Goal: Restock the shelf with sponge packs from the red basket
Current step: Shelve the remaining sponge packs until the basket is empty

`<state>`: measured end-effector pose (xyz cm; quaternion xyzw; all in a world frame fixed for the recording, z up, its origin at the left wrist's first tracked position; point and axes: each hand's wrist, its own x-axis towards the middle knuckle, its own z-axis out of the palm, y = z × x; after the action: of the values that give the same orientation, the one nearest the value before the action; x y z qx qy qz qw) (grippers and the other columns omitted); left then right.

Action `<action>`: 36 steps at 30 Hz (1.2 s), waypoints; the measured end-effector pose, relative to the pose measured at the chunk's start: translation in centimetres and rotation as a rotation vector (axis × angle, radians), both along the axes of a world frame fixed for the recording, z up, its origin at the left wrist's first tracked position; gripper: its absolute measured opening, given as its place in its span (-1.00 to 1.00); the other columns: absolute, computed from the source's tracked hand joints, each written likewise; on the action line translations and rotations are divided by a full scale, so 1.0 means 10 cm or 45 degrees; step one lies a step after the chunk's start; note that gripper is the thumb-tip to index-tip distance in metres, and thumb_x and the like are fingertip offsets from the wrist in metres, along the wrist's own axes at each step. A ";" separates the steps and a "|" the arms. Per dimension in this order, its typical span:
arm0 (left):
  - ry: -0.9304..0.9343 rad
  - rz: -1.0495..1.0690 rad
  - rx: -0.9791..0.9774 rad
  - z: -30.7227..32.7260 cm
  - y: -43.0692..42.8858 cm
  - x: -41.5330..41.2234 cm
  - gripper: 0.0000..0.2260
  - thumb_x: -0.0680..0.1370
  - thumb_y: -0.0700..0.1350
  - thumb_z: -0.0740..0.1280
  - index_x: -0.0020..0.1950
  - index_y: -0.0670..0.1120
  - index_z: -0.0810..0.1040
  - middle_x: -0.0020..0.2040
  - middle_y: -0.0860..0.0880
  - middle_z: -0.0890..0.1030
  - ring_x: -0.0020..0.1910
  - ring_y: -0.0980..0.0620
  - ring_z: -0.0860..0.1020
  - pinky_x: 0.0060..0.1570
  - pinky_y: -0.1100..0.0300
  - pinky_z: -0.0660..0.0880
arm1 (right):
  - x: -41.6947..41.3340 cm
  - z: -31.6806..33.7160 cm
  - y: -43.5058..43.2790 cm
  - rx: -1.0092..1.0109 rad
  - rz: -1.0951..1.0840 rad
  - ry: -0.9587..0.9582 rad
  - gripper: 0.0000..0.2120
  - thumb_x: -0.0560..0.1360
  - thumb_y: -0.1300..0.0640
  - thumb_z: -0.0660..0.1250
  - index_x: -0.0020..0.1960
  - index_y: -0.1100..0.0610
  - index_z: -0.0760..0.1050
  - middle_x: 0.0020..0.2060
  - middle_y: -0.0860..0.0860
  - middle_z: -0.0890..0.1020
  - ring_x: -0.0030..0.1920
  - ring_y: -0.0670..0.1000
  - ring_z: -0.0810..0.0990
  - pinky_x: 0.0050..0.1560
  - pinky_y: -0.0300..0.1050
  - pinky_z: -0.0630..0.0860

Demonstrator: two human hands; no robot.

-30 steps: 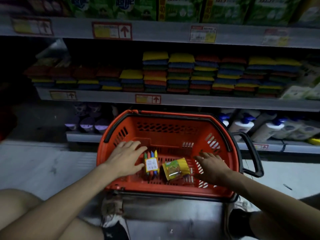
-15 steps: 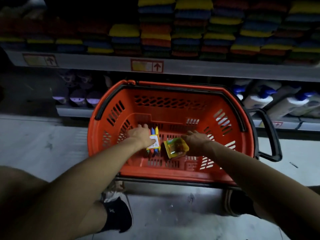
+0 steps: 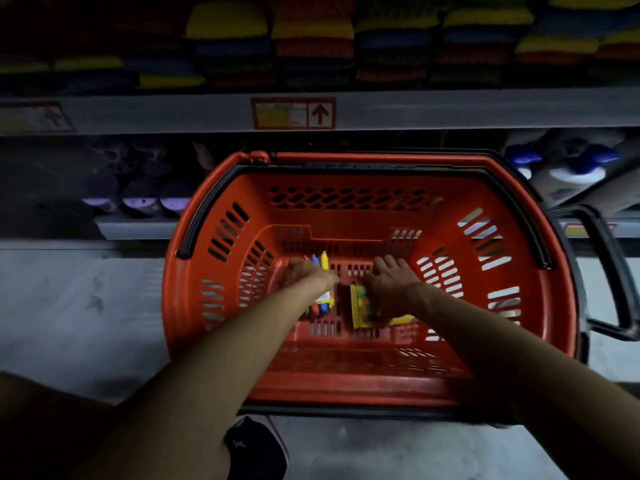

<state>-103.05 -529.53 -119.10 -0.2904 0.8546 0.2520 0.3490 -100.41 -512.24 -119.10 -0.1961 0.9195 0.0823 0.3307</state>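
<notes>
The red basket (image 3: 381,216) stands on the floor in front of the shelf. Two sponge packs lie on its bottom. My left hand (image 3: 304,273) grips the multi-colour sponge pack (image 3: 323,299) with a white label; its blue and yellow ends stick out past my fingers. My right hand (image 3: 391,282) holds the yellow-green sponge pack (image 3: 362,308), which is tipped up on its edge. Above the basket, the grey shelf (image 3: 450,109) carries stacks of coloured sponge packs (image 3: 311,36), dim in the low light.
A black basket handle (image 3: 616,271) juts out at the right. The lower shelf holds white bottles with blue caps (image 3: 571,168) at the right and purple-topped items (image 3: 138,199) at the left. My dark shoe (image 3: 256,448) is on the grey floor below the basket.
Both hands have reached down from above the packs onto them and closed on them. The view has tilted down and nearer to the basket, and the yellow-green pack has tipped onto its edge.
</notes>
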 end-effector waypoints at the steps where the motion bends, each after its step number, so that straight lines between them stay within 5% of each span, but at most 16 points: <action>1: -0.024 -0.026 0.027 0.04 -0.02 -0.01 -0.07 0.40 0.09 0.57 0.53 -0.24 0.10 0.38 -0.21 0.51 0.27 -0.27 0.55 0.18 -0.08 0.57 | 0.02 0.00 0.00 -0.017 -0.022 -0.005 -0.12 0.41 -0.20 0.50 0.57 0.05 0.20 0.44 0.18 0.30 0.42 0.19 0.29 0.45 0.12 0.24; 5: -0.089 -0.191 0.162 0.28 -0.19 -0.03 -0.13 0.52 0.03 0.47 0.63 -0.22 0.04 0.50 -0.19 0.39 0.43 -0.21 0.44 0.35 0.02 0.47 | 0.05 0.04 0.04 -0.102 -0.202 -0.086 -0.13 0.32 -0.05 0.63 0.43 0.11 0.22 0.32 0.15 0.52 0.28 0.16 0.52 0.32 0.06 0.47; 7: -0.056 -0.227 0.241 0.46 -0.29 -0.03 -0.20 0.53 -0.07 0.46 0.61 -0.23 0.08 0.23 -0.17 0.55 0.12 -0.14 0.59 -0.03 0.20 0.64 | 0.07 0.14 0.05 -0.160 -0.282 -0.053 -0.10 0.24 -0.03 0.68 0.37 0.07 0.21 0.21 0.11 0.60 0.14 0.14 0.62 0.15 0.05 0.58; 9: -0.074 -0.260 0.305 0.65 -0.39 -0.01 -0.24 0.52 -0.14 0.46 0.58 -0.22 0.09 -0.09 -0.10 0.48 -0.22 0.02 0.49 -0.55 0.26 0.49 | 0.10 0.29 0.05 -0.207 -0.333 0.036 -0.05 0.20 -0.09 0.68 0.39 0.06 0.21 0.20 0.11 0.56 0.15 0.17 0.60 0.09 -0.01 0.55; 13: -0.054 -0.324 0.366 0.97 -0.56 0.02 -0.36 0.35 -0.01 0.53 0.33 -0.17 0.35 -0.05 -0.08 0.53 -0.14 -0.02 0.53 -0.17 0.02 0.58 | 0.15 0.67 0.04 -0.311 -0.479 0.189 0.08 0.15 -0.29 0.64 0.46 0.06 0.19 0.27 0.17 0.47 0.26 0.23 0.52 0.20 0.07 0.54; 19: 0.244 -0.353 0.573 1.69 -0.73 0.19 -0.79 0.41 -0.14 0.49 -0.06 -0.10 0.50 -0.40 0.00 0.53 -0.54 0.12 0.46 -0.52 0.33 0.35 | 0.42 1.59 0.04 -0.763 -1.026 0.364 -0.05 0.10 -0.19 0.72 0.31 0.11 0.34 0.17 0.08 0.53 0.11 0.10 0.59 0.12 -0.03 0.55; 21: 0.349 -0.310 0.619 2.00 -0.78 0.28 -0.83 0.42 -0.17 0.50 -0.14 -0.10 0.51 -0.39 -0.04 0.56 -0.50 0.07 0.49 -0.54 0.35 0.36 | 0.51 1.94 0.05 -0.938 -1.167 0.380 -0.08 0.11 -0.18 0.73 0.28 0.08 0.33 0.11 0.06 0.60 0.03 0.02 0.63 0.03 -0.04 0.61; 25: 0.476 -0.253 0.739 2.58 -0.83 0.47 -0.61 0.34 -0.05 0.55 0.06 -0.14 0.51 -0.40 -0.04 0.61 -0.52 0.05 0.51 -0.50 0.29 0.36 | 0.74 2.63 0.03 -1.336 -1.287 0.380 0.20 0.09 -0.28 0.69 0.54 -0.02 0.15 0.16 0.06 0.64 0.05 0.06 0.70 0.06 0.10 0.69; 31: 0.688 -0.144 0.953 3.24 -0.86 0.63 -0.33 0.20 0.13 0.58 0.22 0.07 0.37 -0.01 -0.06 0.69 -0.08 -0.01 0.65 -0.16 0.10 0.52 | 0.99 3.49 -0.10 -1.762 -1.305 0.211 -0.22 0.45 0.03 0.54 0.48 -0.13 0.14 0.18 0.07 0.63 0.09 0.11 0.71 -0.02 0.03 0.70; 34: 0.749 -0.126 1.037 3.40 -0.84 0.61 -0.26 0.17 0.20 0.53 0.30 0.10 0.38 0.06 -0.08 0.70 0.07 -0.08 0.66 0.09 -0.05 0.56 | 0.98 3.68 -0.12 -1.855 -1.296 0.211 -0.18 0.40 -0.04 0.54 0.50 -0.12 0.13 0.23 0.07 0.59 0.14 0.13 0.68 0.12 0.14 0.66; 36: 0.818 -0.098 1.089 3.49 -0.82 0.61 -0.35 0.29 0.15 0.54 0.31 0.09 0.40 0.08 -0.06 0.70 0.08 -0.07 0.66 0.09 -0.06 0.57 | 0.94 3.73 -0.14 -1.934 -1.291 0.229 -0.14 0.38 -0.04 0.54 0.52 -0.13 0.11 0.25 0.07 0.58 0.14 0.13 0.69 0.09 0.11 0.67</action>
<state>-96.99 -537.69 -84.24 0.0010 0.7493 0.6410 0.1662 -91.02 -513.63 -81.77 0.0733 0.7248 -0.6841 0.0368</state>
